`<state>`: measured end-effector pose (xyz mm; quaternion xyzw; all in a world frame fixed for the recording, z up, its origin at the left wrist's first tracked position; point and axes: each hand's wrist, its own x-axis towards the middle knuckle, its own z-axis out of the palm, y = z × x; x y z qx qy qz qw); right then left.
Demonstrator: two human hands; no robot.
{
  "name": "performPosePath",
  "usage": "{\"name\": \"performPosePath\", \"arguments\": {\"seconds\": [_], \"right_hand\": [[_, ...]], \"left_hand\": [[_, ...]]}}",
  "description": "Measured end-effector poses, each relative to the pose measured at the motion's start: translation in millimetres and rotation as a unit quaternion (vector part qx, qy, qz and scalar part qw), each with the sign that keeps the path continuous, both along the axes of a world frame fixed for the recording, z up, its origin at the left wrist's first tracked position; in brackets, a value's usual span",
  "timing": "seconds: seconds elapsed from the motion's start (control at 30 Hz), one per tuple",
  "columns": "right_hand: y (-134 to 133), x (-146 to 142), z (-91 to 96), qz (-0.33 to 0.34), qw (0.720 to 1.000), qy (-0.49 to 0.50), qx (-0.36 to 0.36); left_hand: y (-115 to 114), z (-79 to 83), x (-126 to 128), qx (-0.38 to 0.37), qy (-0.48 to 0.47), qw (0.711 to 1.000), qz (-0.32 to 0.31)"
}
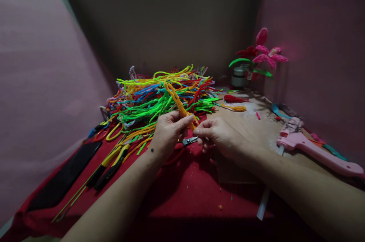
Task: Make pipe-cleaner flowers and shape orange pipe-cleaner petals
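Observation:
Both hands work on orange pipe cleaners [176, 99], bent into a narrow loop that slants up and left over the pile. My left hand [172, 128] pinches the loop low down between thumb and fingers. At its lower end, my right hand [212, 133] closes thumb and fingertips on the orange strands. Just beneath the hands lies a metal tool tip [189, 141], perhaps scissors, partly hidden. Behind them a large heap of pipe cleaners [142, 109] in green, yellow, red, blue and orange covers the far side of the table.
Yellow-and-black pliers [114, 166] and a flat black object [67, 173] lie at left on the red cloth [182, 200]. At right, a pink glue gun [316, 150] with a glue stick rests by a board [232, 118]. Pink flowers [269, 55] stand at the back right.

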<state>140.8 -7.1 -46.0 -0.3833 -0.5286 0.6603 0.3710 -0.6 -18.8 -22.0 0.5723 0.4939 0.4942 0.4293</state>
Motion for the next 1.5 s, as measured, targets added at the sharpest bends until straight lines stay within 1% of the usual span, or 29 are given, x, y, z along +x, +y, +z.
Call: {"name": "performPosePath", "arguments": {"seconds": [0.13, 0.23, 0.3, 0.43, 0.6, 0.7, 0.8, 0.9, 0.97, 1.03, 1.07, 1.17, 1.23, 1.33, 1.4, 1.43, 1.5], "right_hand": [[1.8, 0.0, -3.7, 0.020, 0.998, 0.048, -0.021], [3.8, 0.9, -5.1, 0.023, 0.995, 0.097, -0.018], [5.1, 1.6, -6.1, 0.031, 0.993, 0.114, -0.011], [5.9, 2.2, -8.0, 0.050, 0.994, 0.097, -0.007], [4.5, 1.4, -5.8, 0.025, 0.997, 0.068, -0.016], [2.7, 0.9, -3.6, 0.015, 0.998, 0.063, -0.001], [0.9, -0.5, -3.3, 0.000, 0.997, 0.066, 0.029], [0.1, -2.8, -5.3, -0.003, 0.995, 0.079, 0.065], [0.1, -3.8, -6.0, -0.006, 0.994, 0.080, 0.073], [-0.2, -3.7, -4.4, -0.015, 0.996, 0.069, 0.062], [-0.6, -3.2, -2.8, -0.020, 0.996, 0.062, 0.054], [-1.3, -0.8, 2.2, -0.028, 0.997, 0.053, 0.045], [-0.8, 0.7, 3.1, -0.019, 0.997, 0.059, 0.035], [1.7, 1.7, -0.3, 0.025, 0.996, 0.083, 0.002], [3.5, 1.5, -3.4, 0.048, 0.994, 0.095, -0.023], [4.2, 1.3, -4.5, 0.047, 0.994, 0.092, -0.033], [4.6, 0.7, -5.1, 0.021, 0.996, 0.072, -0.049]], "left_hand": [[2.1, -1.8, -3.1, -0.012, -0.024, 1.000, -0.003], [4.2, -4.5, -4.6, -0.021, -0.039, 0.999, -0.016], [5.0, -6.2, -4.4, -0.027, -0.036, 0.999, -0.025], [5.2, -7.6, -3.3, -0.029, -0.030, 0.998, -0.043], [4.1, -4.9, -4.4, -0.051, -0.050, 0.996, -0.053], [2.1, -3.2, -3.5, -0.062, -0.056, 0.996, -0.043], [-0.2, -2.9, -0.4, -0.063, -0.054, 0.996, -0.014], [-1.1, -3.1, 2.9, -0.046, -0.060, 0.997, 0.011], [-0.2, -3.3, 3.5, -0.025, -0.058, 0.998, 0.024], [2.1, -4.1, 2.0, -0.017, -0.055, 0.998, 0.017], [3.8, -4.9, 0.4, -0.025, -0.059, 0.998, 0.000], [9.2, -8.2, -6.1, -0.079, -0.089, 0.989, -0.084], [12.0, -10.6, -9.5, -0.093, -0.103, 0.984, -0.112], [12.8, -13.7, -9.2, -0.085, -0.115, 0.984, -0.109], [10.4, -15.3, -4.8, -0.077, -0.102, 0.987, -0.095], [8.6, -15.8, -1.6, -0.067, -0.085, 0.991, -0.080], [4.8, -16.1, 5.2, -0.027, -0.030, 0.999, -0.028]]}}
